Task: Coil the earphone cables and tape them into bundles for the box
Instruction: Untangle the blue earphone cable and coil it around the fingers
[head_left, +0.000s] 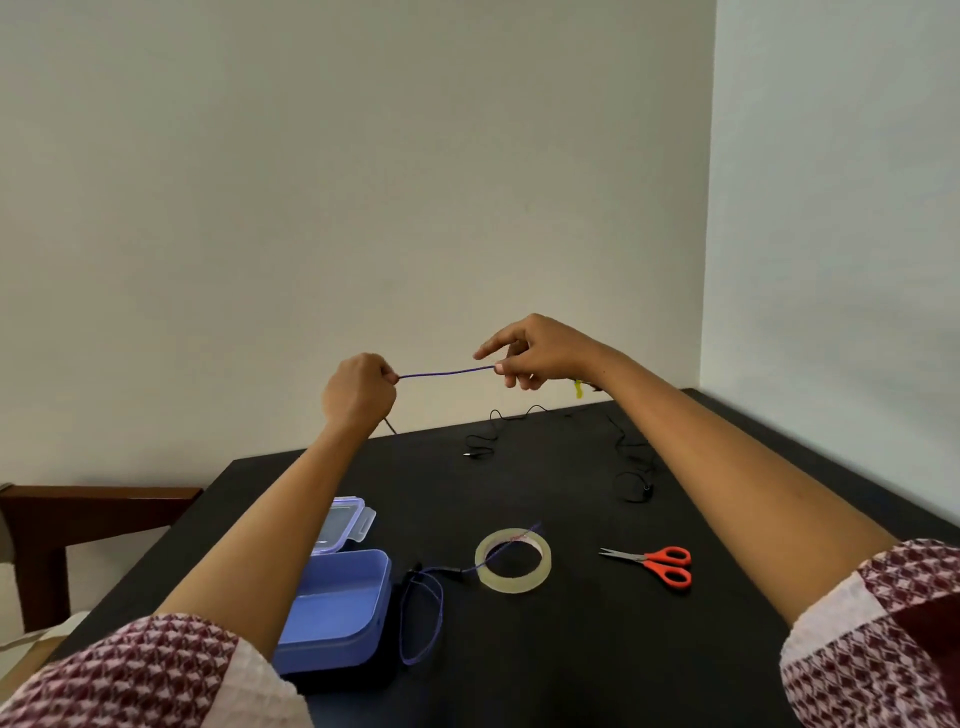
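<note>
Earphone cable (447, 371), thin and purple, runs taut between two raised hands, high above and beyond the tape roll (513, 560) that lies on the black bench (571, 649). The left hand (358, 395) is curled into a fist around one end. The right hand (540, 353) pinches the other end between thumb and fingertip, its other fingers loose. More purple cable (423, 618) lies across the tape roll and loops to its left, beside an open blue box (337, 608); whether it joins the held stretch cannot be told. Beyond the tape roll lie tangled black cables (488, 441), and to its right red-handled scissors (654, 564). The cable looks light, limp and springy, likely to kink or uncoil once slack. It probably handles best pinched along the cord rather than tugged at a plug or earbud, with the coil held firmly until taped.
</note>
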